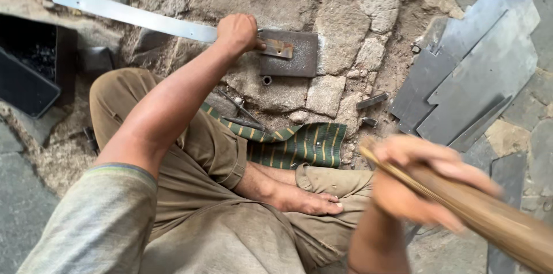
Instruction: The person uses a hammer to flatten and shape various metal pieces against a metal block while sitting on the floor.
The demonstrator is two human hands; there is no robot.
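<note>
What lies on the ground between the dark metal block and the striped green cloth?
In the head view, bare stone between the metal block and cloth, plus thin dark rods and a small ring.

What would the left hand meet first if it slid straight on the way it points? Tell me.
Probably the small rusty plate at the left hand's fingertips, lying on the dark metal block; depth is hard to judge.

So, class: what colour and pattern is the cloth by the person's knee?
Dark green with yellow stripes; the cloth shows in the head view.
</note>
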